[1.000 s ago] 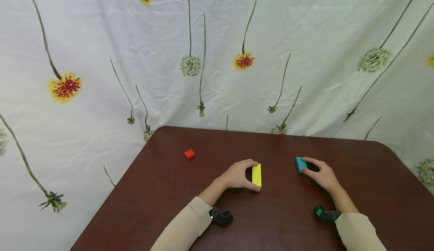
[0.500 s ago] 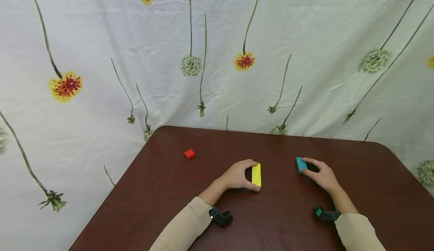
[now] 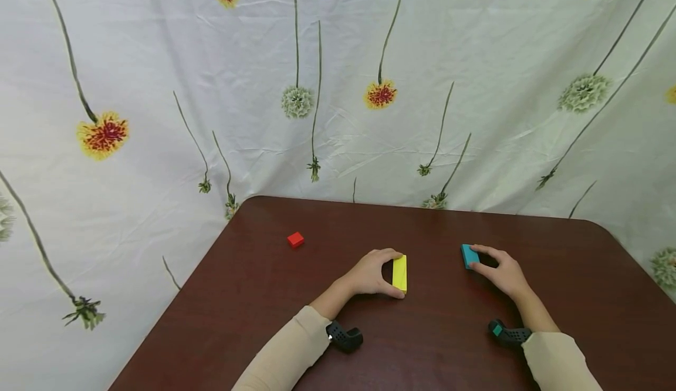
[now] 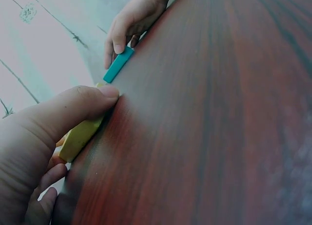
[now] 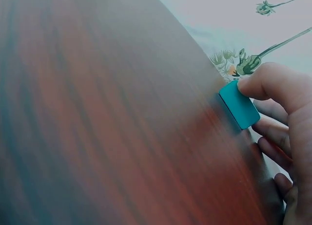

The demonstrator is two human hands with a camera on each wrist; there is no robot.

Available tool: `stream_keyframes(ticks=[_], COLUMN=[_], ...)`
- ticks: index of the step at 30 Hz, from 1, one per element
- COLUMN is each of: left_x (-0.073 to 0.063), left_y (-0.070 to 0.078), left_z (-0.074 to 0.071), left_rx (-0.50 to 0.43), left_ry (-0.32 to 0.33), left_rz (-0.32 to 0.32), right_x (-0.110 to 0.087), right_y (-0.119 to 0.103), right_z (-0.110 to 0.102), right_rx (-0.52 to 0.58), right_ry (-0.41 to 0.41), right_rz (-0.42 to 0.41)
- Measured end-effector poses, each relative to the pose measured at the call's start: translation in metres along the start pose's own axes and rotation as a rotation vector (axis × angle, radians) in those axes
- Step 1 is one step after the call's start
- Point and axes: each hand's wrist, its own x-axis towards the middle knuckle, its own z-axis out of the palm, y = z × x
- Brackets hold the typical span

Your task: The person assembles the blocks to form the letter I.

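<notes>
My left hand [image 3: 368, 273] pinches a yellow rectangular block [image 3: 399, 274] between thumb and fingers, the thumb at its near end and the fingertips at its far end. In the left wrist view the same yellow block [image 4: 80, 137] shows low over the dark wood, partly covered by the thumb. To the right, my right hand [image 3: 504, 272] pinches a smaller blue block [image 3: 469, 256] by its near and far ends. The right wrist view shows this blue block [image 5: 240, 104] close over the tabletop, thumb on one end. A gap of bare table lies between the two blocks.
A small red block [image 3: 296, 240] lies on the dark brown table [image 3: 433, 332], farther back and left of my left hand. Behind the table's far edge hangs a pale cloth [image 3: 253, 144] printed with flowers. Each wrist wears a black strap.
</notes>
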Motion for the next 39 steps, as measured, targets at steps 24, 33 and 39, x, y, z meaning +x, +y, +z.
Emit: stream_keyframes(ticks=[24, 33, 39], left_x=[0.0006, 0.0011, 0.0006], left_y=[-0.0048, -0.0036, -0.0046], left_z=[0.0017, -0.0008, -0.0003], left_rx=[-0.061, -0.056, -0.071], left_ry=[-0.022, -0.005, -0.006], left_rz=[-0.015, 0.019, 0.021], right_x=[-0.0033, -0.0024, -0.0008], right_y=[-0.0031, -0.0015, 0.0012], right_z=[-0.0028, -0.0025, -0.0014], right_rx=[0.035, 0.055, 0.062], right_ry=[0.005, 0.015, 0.015], right_rz=[-0.006, -0.039, -0.072])
